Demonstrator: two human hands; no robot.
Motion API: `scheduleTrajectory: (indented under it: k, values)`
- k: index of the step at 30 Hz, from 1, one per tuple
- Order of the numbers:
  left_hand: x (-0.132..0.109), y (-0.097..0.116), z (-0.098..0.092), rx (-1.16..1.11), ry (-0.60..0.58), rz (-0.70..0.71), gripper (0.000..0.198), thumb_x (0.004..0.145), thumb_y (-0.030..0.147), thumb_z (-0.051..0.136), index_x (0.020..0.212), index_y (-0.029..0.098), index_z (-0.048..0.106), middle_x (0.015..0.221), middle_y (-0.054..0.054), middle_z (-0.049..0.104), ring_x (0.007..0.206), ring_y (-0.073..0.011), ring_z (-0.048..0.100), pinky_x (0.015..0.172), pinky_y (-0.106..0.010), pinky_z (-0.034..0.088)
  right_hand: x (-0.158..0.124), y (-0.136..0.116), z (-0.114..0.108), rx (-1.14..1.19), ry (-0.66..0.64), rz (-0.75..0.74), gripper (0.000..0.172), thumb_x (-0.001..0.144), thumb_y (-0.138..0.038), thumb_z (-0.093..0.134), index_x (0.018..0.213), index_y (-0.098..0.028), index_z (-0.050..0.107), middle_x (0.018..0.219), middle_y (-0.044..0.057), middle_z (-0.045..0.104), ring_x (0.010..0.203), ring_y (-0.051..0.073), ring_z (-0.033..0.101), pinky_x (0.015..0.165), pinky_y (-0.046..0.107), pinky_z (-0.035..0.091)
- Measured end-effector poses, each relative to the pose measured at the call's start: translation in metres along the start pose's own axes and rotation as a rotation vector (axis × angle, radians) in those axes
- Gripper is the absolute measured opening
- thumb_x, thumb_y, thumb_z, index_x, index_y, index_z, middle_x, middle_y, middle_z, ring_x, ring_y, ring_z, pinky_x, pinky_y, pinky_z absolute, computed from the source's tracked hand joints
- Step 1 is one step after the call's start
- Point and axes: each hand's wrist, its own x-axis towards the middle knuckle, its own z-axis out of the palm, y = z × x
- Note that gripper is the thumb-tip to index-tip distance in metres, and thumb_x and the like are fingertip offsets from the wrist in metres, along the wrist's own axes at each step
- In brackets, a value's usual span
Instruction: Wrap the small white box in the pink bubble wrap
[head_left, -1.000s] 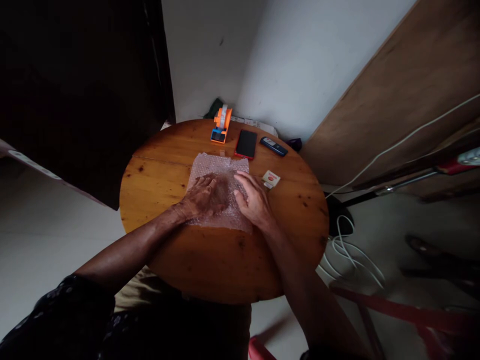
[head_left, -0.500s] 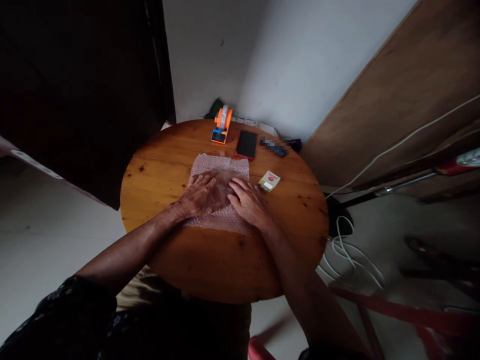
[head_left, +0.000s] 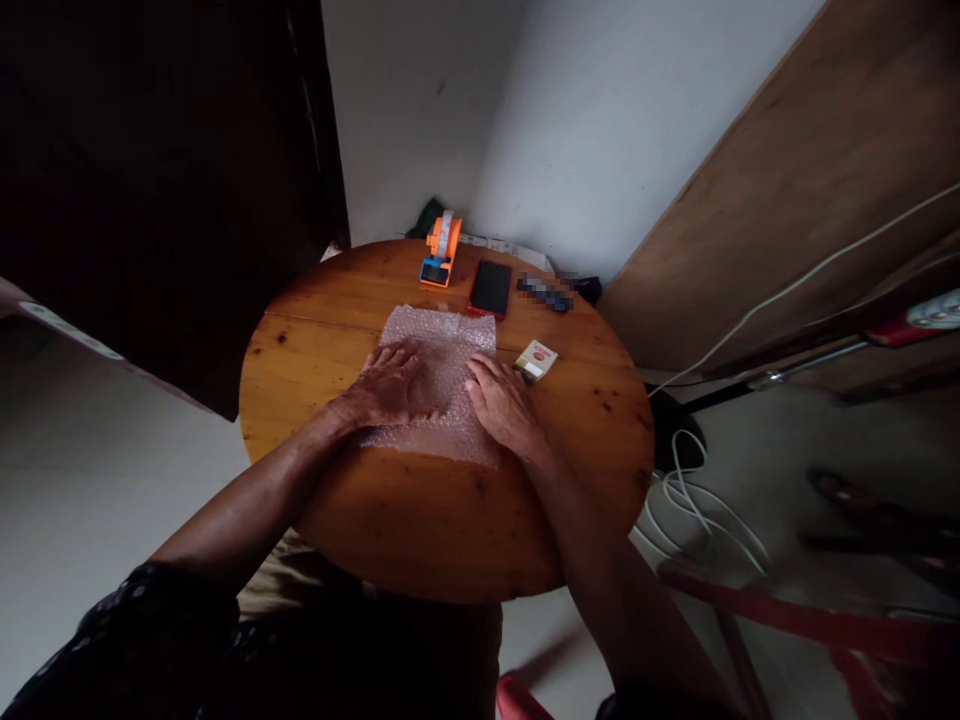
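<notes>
A sheet of clear bubble wrap [head_left: 439,335] lies flat on the round wooden table [head_left: 420,520] in front of me. My left hand [head_left: 386,385] rests palm down on its left part, fingers stretched out and thumb pointing right. On the right side of the sheet lies my right hand [head_left: 501,400], its fingers extended and slightly bent. Between the two hands the middle of the wrap shows. A small pale box with a red mark [head_left: 537,360] sits just beyond my right hand, close to its fingers.
An orange and blue tape dispenser [head_left: 442,250] stands at the far edge. Beside it are a dark phone with a red edge [head_left: 490,288] and a blurred dark object [head_left: 545,292]. White cable [head_left: 686,490] coils on the floor at right, near a red stool [head_left: 787,610].
My hands have moved apart across the bubble wrap, the left one sliding left and the right one slightly right. More of the sheet's middle shows between them.
</notes>
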Motion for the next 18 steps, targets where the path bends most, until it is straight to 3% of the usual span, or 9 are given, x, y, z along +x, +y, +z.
scheduleTrajectory:
  k: [4,12,18]
  values:
    - [-0.001,-0.001,0.000,0.019,0.034,-0.032,0.092,0.083,0.064,0.064,0.157,0.016,0.037,0.165,-0.018,0.034,0.155,-0.0391,0.024,0.127,-0.057,0.018,0.000,0.002,0.000,0.011,-0.004,0.004,0.046,0.098,-0.022,0.038,0.138,-0.015,0.061,0.149,0.015,0.058,0.132,0.033,0.056,0.110,0.053,0.043]
    - [-0.003,0.000,0.004,0.033,0.070,-0.048,0.091,0.081,0.066,0.065,0.154,0.018,0.039,0.164,-0.018,0.036,0.154,-0.0399,0.026,0.125,-0.058,0.020,0.000,-0.001,-0.006,0.022,0.003,0.011,0.046,0.097,-0.019,0.040,0.137,-0.013,0.061,0.150,0.014,0.057,0.135,0.033,0.054,0.112,0.051,0.041]
    - [-0.004,0.006,0.000,0.063,0.047,-0.079,0.093,0.081,0.064,0.067,0.156,0.016,0.039,0.166,-0.018,0.032,0.155,-0.0395,0.024,0.127,-0.055,0.018,-0.003,-0.011,-0.016,0.034,0.053,-0.102,0.041,0.097,-0.027,0.049,0.133,-0.015,0.063,0.144,0.014,0.063,0.131,0.031,0.057,0.110,0.049,0.040]
